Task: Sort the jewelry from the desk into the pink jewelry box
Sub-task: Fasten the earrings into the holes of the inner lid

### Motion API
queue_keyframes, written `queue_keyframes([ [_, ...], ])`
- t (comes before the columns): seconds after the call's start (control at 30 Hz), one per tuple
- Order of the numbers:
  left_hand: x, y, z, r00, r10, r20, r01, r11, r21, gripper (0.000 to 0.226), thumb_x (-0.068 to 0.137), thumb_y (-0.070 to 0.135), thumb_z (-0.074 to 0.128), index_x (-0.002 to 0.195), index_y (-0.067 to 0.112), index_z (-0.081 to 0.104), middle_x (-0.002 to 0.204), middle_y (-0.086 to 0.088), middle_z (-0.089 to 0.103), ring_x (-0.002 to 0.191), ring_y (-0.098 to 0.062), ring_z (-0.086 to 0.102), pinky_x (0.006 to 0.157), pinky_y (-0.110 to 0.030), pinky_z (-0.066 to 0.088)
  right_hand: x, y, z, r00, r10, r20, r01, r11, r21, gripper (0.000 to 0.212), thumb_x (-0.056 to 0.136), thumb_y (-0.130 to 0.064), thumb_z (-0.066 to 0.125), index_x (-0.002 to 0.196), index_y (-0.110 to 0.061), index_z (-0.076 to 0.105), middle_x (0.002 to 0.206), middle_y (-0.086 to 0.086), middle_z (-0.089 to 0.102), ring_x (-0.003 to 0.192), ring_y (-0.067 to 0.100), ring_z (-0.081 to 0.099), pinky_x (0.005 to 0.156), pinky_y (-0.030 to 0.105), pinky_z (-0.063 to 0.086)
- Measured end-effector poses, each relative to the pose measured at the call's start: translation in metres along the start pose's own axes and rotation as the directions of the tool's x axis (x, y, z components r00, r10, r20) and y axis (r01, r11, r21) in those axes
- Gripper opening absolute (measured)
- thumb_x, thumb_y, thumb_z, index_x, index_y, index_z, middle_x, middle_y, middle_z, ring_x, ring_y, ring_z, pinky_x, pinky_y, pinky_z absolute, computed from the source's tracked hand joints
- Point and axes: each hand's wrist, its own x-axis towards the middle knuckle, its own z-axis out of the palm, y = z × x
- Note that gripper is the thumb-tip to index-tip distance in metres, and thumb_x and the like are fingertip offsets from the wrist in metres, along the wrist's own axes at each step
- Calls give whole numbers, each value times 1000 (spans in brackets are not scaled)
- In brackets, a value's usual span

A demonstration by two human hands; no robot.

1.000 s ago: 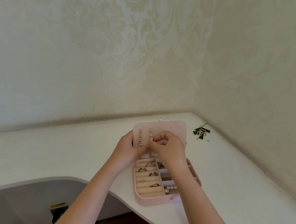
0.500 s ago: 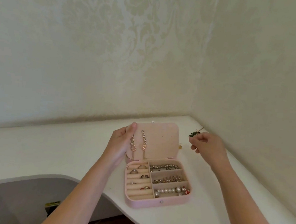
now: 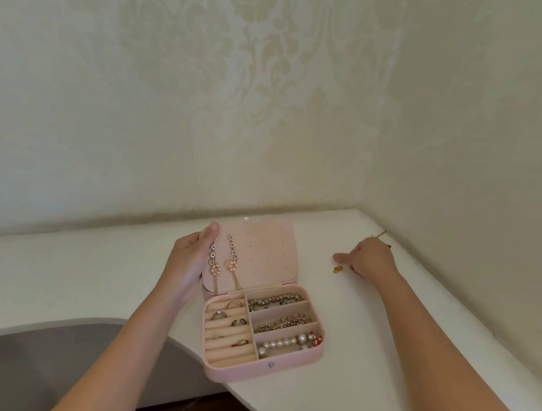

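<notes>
left hand (image 3: 188, 263) grips pink jewelry box (image 3: 260, 370) by its lid; right hand (image 3: 368, 259) beside gold piece (image 3: 337, 269), grasp unclear

Small ornament (image 3: 337, 269) right of box (image 3: 280, 368)

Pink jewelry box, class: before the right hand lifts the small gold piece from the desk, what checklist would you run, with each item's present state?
1. Lid open and upright: ok, left hand holds its left edge.
2. Free holes in lid beside the drop earrings: ok.
3. Gold piece within reach of right hand: ok, beside its fingertips.
4. Grip on gold piece: cannot tell.
5. Pink jewelry box fully on desk: not ok, front-left corner sits at the curved edge.
</notes>
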Motion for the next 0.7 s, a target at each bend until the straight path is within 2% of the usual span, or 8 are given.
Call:
queue_keyframes([
  [0.1, 1, -1, 4, 999, -26, -25, 25, 999, -25, 36, 95, 32, 52, 90, 1, 68, 86, -14, 72, 75, -23, 66, 71, -31, 49, -1, -3, 7, 1000, 0, -15, -1, 999, -48, 36, 69, -35, 79, 72, -9, 54, 72, 5, 59, 63, 20, 54, 45, 24, 31],
  [0.2, 3, -4, 8, 998, -42, -52, 38, 997, -62, 33, 95, 32, 52, 91, 3, 68, 83, -11, 73, 73, -22, 69, 67, -29, 52, 0, -6, 11, 999, -54, -1, 54, 989, -138, 21, 75, -18, 74, 86, -2, 68, 87, 12, 69, 77, 24, 65, 49, 22, 35],
  [0.27, 4, -6, 11, 997, -52, -64, 46, 995, -92, 32, 95, 33, 52, 92, 4, 68, 83, -11, 73, 73, -23, 69, 66, -30, 54, 0, -8, 13, 996, -91, 12, 92, 975, -204, 20, 77, -10, 69, 94, 0, 70, 92, 13, 71, 80, 24, 65, 50, 22, 37],
  [0.37, 4, -7, 15, 994, -56, -90, 46, 993, -111, 35, 96, 34, 50, 92, 4, 67, 78, -11, 71, 64, -20, 67, 56, -24, 51, 0, -9, 15, 994, -99, 42, 106, 969, -225, 21, 79, -9, 66, 98, -1, 70, 95, 12, 71, 84, 24, 66, 49, 21, 36],
  [0.47, 2, -5, 19, 993, -59, -100, 44, 989, -141, 36, 97, 34, 47, 85, 6, 67, 69, -7, 69, 56, -18, 64, 53, -21, 49, -2, -6, 11, 991, -104, 86, 116, 982, -150, 15, 83, -12, 66, 94, -2, 70, 98, 11, 72, 82, 20, 63, 51, 20, 36],
  [0.57, 1, -5, 24, 992, -65, -108, 46, 985, -167, 37, 98, 34, 46, 83, 8, 67, 71, -8, 70, 61, -21, 65, 60, -27, 50, -5, -1, 7, 983, -156, 102, 163, 984, -75, 3, 82, -11, 68, 81, -8, 69, 94, 12, 72, 75, 17, 58, 52, 18, 36],
  [0.63, 1, -6, 28, 992, -76, -101, 57, 982, -180, 38, 97, 35, 46, 83, 7, 66, 71, -10, 68, 62, -23, 63, 61, -29, 49, -7, 1, 6, 977, -184, 109, 190, 980, -50, 9, 80, -12, 69, 73, -13, 65, 89, 10, 71, 74, 16, 57, 53, 18, 36],
  [0.7, 1, -7, 34, 992, -85, -93, 65, 978, -198, 38, 96, 36, 48, 81, 6, 65, 71, -12, 66, 63, -25, 60, 61, -31, 48, -9, 2, 3, 973, -218, 72, 219, 976, -8, 5, 80, -13, 70, 77, -11, 67, 83, 6, 68, 74, 15, 57, 52, 17, 36],
])
